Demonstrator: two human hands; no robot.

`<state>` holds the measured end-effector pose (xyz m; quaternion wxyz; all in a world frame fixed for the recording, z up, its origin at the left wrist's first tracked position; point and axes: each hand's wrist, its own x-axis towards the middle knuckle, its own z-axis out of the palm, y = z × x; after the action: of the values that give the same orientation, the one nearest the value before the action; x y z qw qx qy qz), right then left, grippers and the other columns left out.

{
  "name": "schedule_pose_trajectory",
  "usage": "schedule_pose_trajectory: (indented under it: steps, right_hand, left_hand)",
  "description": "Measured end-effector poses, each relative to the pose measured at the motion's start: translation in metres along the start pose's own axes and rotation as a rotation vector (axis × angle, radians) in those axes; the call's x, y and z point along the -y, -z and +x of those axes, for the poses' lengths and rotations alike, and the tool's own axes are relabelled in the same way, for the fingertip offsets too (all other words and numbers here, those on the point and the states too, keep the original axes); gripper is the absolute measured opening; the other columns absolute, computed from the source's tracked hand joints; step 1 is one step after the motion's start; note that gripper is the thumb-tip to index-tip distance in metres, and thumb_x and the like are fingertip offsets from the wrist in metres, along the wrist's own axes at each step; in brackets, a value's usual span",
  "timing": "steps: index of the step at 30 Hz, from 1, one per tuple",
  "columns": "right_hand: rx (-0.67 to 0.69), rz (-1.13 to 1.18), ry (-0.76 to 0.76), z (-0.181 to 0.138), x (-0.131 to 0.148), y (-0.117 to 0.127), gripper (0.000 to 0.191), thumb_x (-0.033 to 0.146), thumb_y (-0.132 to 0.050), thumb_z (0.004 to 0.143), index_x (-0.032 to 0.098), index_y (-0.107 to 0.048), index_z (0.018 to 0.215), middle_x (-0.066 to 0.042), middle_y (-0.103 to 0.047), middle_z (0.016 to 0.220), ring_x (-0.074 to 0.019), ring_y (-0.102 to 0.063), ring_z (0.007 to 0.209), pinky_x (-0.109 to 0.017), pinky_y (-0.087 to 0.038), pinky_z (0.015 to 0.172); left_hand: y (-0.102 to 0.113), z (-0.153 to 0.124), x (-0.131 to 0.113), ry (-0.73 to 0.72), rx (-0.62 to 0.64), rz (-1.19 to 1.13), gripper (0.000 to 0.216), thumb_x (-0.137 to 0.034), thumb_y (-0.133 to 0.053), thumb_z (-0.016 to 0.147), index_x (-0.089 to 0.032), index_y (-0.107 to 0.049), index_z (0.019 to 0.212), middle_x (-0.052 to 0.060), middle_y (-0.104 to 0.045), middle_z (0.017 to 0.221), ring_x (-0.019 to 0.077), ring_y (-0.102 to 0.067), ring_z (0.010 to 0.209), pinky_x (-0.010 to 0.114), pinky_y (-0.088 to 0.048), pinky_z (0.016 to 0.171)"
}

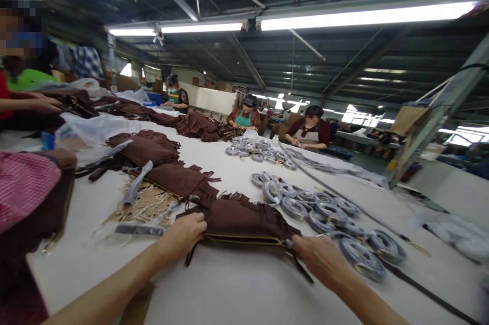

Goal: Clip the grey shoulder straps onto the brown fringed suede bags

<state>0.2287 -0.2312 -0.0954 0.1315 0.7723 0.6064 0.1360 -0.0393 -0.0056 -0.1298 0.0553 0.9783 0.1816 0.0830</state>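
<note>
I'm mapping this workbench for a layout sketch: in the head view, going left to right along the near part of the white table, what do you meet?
Pink checked cloth → tan paper tags with white strings → left hand → brown fringed suede bag → right hand → grey coiled straps in clear wrap.

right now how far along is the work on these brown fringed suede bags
Looks early or midway. Several brown fringed suede bags already lie in a row up the white table. In hand: both the left hand and the right hand grip the nearest brown fringed bag by its zipper edge. Left, seemingly: many coiled straps in clear wrap lie untouched beside it.
</note>
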Motion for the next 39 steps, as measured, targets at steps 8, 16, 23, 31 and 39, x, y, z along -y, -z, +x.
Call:
schedule_pose_trajectory:
  steps: [8, 16, 23, 31, 39]
  right_hand:
    - [-0.125, -0.028, -0.161, -0.026, -0.020, -0.012, 0.018, 0.012, -0.053, 0.088, 0.018, -0.064, 0.101, -0.011, -0.069, 0.098, -0.0284, -0.063, 0.092, -0.037, -0.043, 0.076]
    - [-0.069, 0.495, 0.129, -0.024, 0.062, -0.009, 0.036, 0.013, -0.053, 0.088, 0.019, -0.057, 0.122, -0.009, -0.062, 0.125, -0.0214, -0.058, 0.111, -0.030, -0.046, 0.094]
    - [-0.019, 0.602, 0.139, -0.005, 0.061, -0.019, 0.050, 0.024, -0.055, 0.088, 0.012, -0.048, 0.136, -0.016, -0.048, 0.143, -0.0275, -0.042, 0.132, -0.040, -0.031, 0.111]
    - [0.003, 0.644, -0.179, -0.054, -0.031, 0.009, 0.029, 0.025, -0.039, 0.094, 0.019, -0.068, 0.095, -0.004, -0.072, 0.084, -0.0167, -0.065, 0.077, -0.025, -0.044, 0.070]
    - [0.179, 0.589, -0.421, -0.102, -0.059, -0.004, 0.021, 0.016, -0.049, 0.081, 0.019, -0.069, 0.073, -0.001, -0.071, 0.069, -0.0130, -0.064, 0.061, -0.020, -0.039, 0.054]
  left_hand:
    - [0.008, 0.032, -0.054, -0.126, -0.067, 0.063, 0.024, -0.031, -0.068, 0.076, -0.018, -0.056, 0.093, 0.010, -0.057, 0.106, 0.0287, -0.051, 0.098, 0.040, -0.043, 0.081]
    - [-0.010, 0.072, -0.047, -0.083, -0.044, -0.068, 0.015, -0.018, -0.041, 0.091, -0.019, -0.050, 0.079, 0.006, -0.061, 0.086, 0.0204, -0.058, 0.082, 0.030, -0.042, 0.074]
    - [-0.002, 0.077, -0.042, 0.084, -0.188, -0.348, 0.024, -0.026, -0.034, 0.092, -0.021, -0.046, 0.071, 0.002, -0.060, 0.074, 0.0179, -0.056, 0.072, 0.027, -0.039, 0.069]
    - [-0.016, 0.083, -0.027, 0.206, -0.192, -0.376, 0.025, -0.033, -0.032, 0.087, -0.022, -0.045, 0.068, 0.005, -0.062, 0.075, 0.0217, -0.058, 0.074, 0.030, -0.040, 0.070]
    - [-0.015, 0.092, -0.022, 0.229, -0.169, -0.325, 0.025, -0.034, -0.031, 0.083, -0.023, -0.046, 0.067, 0.003, -0.062, 0.071, 0.0222, -0.059, 0.073, 0.030, -0.040, 0.069]
